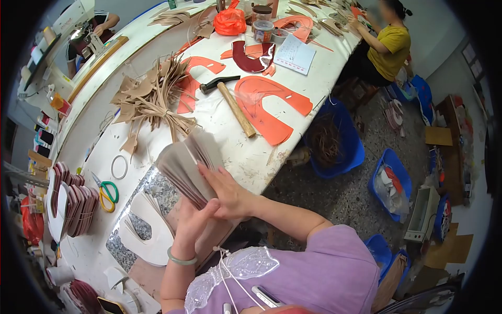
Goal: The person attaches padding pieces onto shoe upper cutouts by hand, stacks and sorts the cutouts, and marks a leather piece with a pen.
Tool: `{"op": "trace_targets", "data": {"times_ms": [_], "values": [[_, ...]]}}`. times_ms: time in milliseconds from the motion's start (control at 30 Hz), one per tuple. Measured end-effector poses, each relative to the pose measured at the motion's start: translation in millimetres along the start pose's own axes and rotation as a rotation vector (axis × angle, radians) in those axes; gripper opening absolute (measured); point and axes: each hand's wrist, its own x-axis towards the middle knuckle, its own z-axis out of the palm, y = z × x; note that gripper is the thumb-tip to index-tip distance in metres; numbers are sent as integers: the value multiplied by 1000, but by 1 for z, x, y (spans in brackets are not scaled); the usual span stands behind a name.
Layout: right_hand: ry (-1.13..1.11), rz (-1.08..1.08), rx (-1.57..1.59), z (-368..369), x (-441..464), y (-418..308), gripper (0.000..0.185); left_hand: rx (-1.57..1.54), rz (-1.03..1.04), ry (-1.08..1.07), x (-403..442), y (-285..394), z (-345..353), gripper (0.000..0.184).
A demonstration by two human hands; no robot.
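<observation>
Far left of bench: one bundle of white and dull-maroon curved pieces (81,209), layers too tight to count. Next, one pair of scissors with green and yellow handles (102,186); one thin metal ring (112,168). White U-shaped pieces (157,251) lie piled on a speckled stone slab (121,254). Beyond, one heap of tan strips (151,99).

Left hand (196,225), pale green bangle at wrist, reaches up from below, thumb raised, supporting the lower end of a fanned stack of thin pale-grey pieces (180,167); its fingers are mostly hidden. Stack sits between both hands, above the bench edge, sheets uncountable. Right hand (230,196): forearm in from the right, fingers extended, pressed against the stack's side.

Rightward: one wooden-handled hammer (235,107), one dark-red glossy U-shaped piece (254,62), one large orange U-shaped piece (280,131), one white notepad (294,54).
</observation>
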Motion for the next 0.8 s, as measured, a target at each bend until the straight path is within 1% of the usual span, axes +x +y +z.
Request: {"op": "trace_targets", "data": {"times_ms": [33,167,200,333,367,400,433,500,533,567,600,667,733,767,800], "values": [[-2,-7,1,-1,3,-2,106,0,5,6,0,5,1,70],[-29,-127,196,-9,5,-23,101,-206,132,22,-11,39,18,49],[-34,-128,197,-10,5,-25,101,-209,132,26,-7,36,16,49],[100,-107,-108,-9,6,-31,91,-919,134,106,24,4,-9,32],[98,-105,-110,-7,4,-32,91,-962,177,160,25,8,-15,31],[136,-47,-53,-3,1,-32,88,-1007,221,215,25,14,-20,30],[171,11,5,1,-4,-32,85,-1014,219,215,24,21,-21,30],[242,130,126,8,-14,-29,80,-1090,247,271,19,34,-23,38],[240,192,198,9,-15,-24,73,-1092,246,275,16,38,-27,38],[242,252,273,10,-14,-18,66,-1083,276,217,13,43,-32,40],[242,248,277,7,-13,-10,66,-1071,308,159,10,47,-37,43],[22,366,176,-15,-12,8,44,-1047,371,51,5,52,-45,48],[126,137,-457,-48,4,2,34,-990,348,77,8,53,-50,55],[270,55,-474,-52,14,3,40,-974,257,136,9,56,-47,53],[271,3,-381,-59,20,-4,43,-886,206,233,12,58,-37,51]]}}
